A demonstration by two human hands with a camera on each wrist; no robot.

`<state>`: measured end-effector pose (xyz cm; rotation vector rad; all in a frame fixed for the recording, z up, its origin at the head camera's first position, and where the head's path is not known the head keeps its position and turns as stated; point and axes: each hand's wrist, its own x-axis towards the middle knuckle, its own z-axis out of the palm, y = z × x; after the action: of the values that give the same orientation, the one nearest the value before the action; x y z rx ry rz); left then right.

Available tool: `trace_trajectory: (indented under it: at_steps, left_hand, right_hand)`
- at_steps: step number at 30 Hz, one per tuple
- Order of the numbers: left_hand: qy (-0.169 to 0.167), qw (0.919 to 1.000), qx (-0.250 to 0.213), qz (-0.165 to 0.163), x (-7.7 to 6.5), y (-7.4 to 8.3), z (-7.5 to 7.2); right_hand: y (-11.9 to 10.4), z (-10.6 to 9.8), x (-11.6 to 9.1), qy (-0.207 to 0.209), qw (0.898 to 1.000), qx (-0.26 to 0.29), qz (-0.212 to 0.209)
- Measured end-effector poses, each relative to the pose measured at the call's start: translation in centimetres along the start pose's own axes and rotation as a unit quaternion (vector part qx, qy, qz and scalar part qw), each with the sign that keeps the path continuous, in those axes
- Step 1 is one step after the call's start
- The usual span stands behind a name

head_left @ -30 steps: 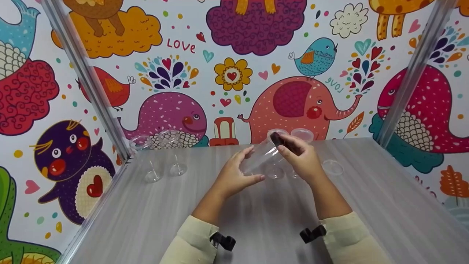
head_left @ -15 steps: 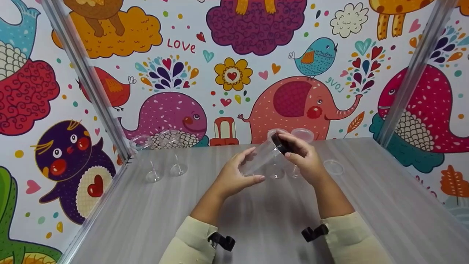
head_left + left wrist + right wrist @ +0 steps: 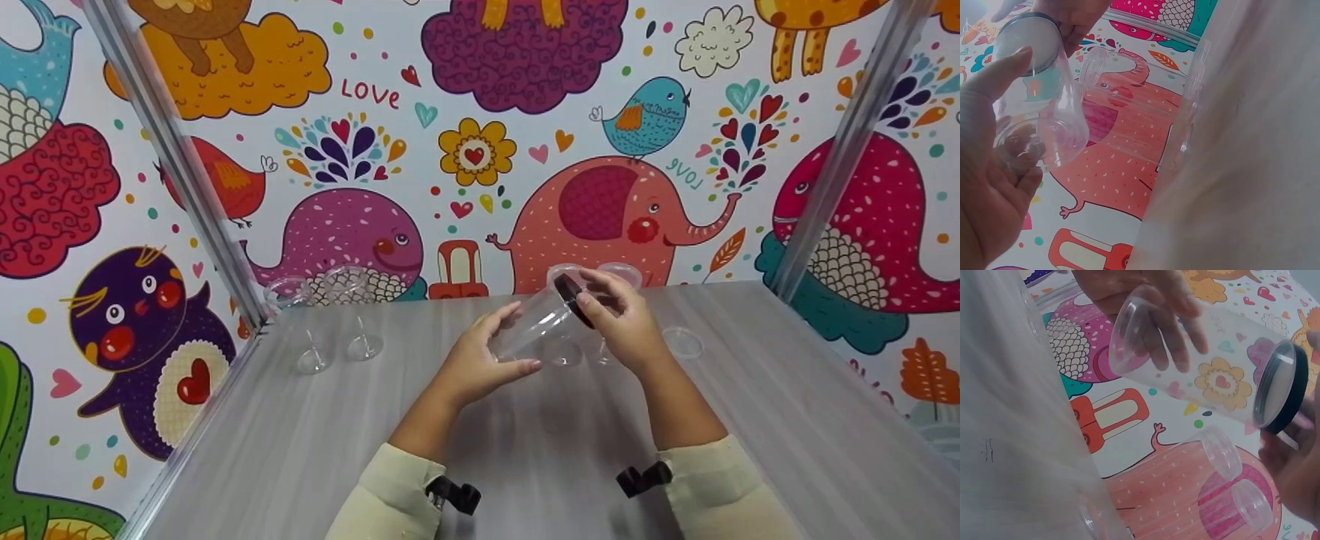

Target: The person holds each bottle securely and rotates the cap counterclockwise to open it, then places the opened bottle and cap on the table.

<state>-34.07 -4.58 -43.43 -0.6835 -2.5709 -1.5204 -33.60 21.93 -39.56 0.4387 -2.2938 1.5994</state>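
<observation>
A clear plastic jar [image 3: 531, 322] is tilted above the table, its mouth pointing up to the right. My left hand [image 3: 472, 360] holds it around the base end, thumb on the near side and fingers on the far side. On the jar's mouth sits a black lid [image 3: 1292, 391], which my right hand [image 3: 628, 322] grips at the edge between thumb and fingers. In the left wrist view the jar [image 3: 1044, 107] looks empty, with the lid's pale underside showing through its wall.
Behind the hands stand two clear jars, one with its rim [image 3: 1221, 453] left of the other's rim [image 3: 1252, 503]. Two more clear jars [image 3: 309, 330] stand at the back left. A clear round disc [image 3: 683, 343] lies on the grey table [image 3: 757, 390], right of the hands.
My right hand's fingers and thumb have shifted around the black lid, loosening half a second ago and gripping its edge again now. My left hand and the jar stay almost still.
</observation>
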Motion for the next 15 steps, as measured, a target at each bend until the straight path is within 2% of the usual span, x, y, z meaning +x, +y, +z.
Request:
trace_trajectory:
  at_steps: [2,5,11,15]
  left_hand:
    - [0.000,1.0000,0.003,-0.005,-0.03,-0.09,0.02]
    - [0.001,0.9999,0.004,-0.010,-0.07,-0.13,0.04]
    - [0.002,0.9999,0.009,-0.007,-0.06,0.04,0.00]
    - [0.002,0.9999,0.010,-0.005,-0.02,0.00,-0.05]
  right_hand:
    - [-0.10,-0.14,0.02,0.006,0.999,-0.039,0.029]
    - [-0.16,-0.20,0.05,0.010,0.997,-0.067,0.044]
    - [-0.07,-0.08,0.14,0.016,0.997,-0.078,0.022]
    - [0.01,0.02,0.06,0.010,0.998,-0.066,0.014]
